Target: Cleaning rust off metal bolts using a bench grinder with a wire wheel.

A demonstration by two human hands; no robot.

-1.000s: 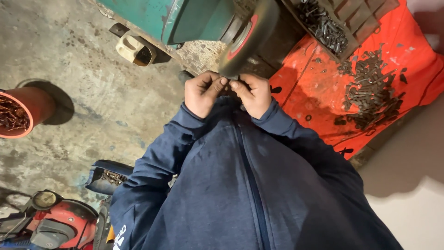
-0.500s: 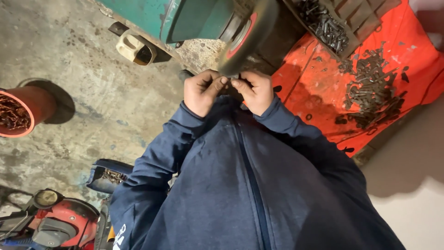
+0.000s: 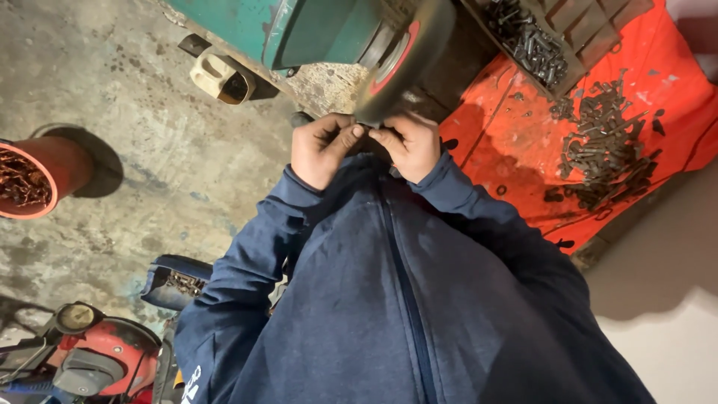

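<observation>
My left hand (image 3: 321,148) and my right hand (image 3: 410,145) are pressed together at the lower edge of a grinding wheel (image 3: 404,56) with a red centre, mounted on a green machine (image 3: 299,26). The fingertips of both hands pinch a small dark metal piece (image 3: 368,135) against the wheel's rim; the piece is mostly hidden by my fingers. Both arms wear dark blue sleeves.
An orange cloth (image 3: 516,135) at right carries a pile of dark bolts (image 3: 606,150) and a dark crate with more bolts (image 3: 527,41). A red bucket of rusty parts (image 3: 34,176) stands at left, a blue container (image 3: 176,280) and a red machine (image 3: 90,359) below.
Both hands stay at the wheel's edge; the fingers have shifted only slightly on the small piece.
</observation>
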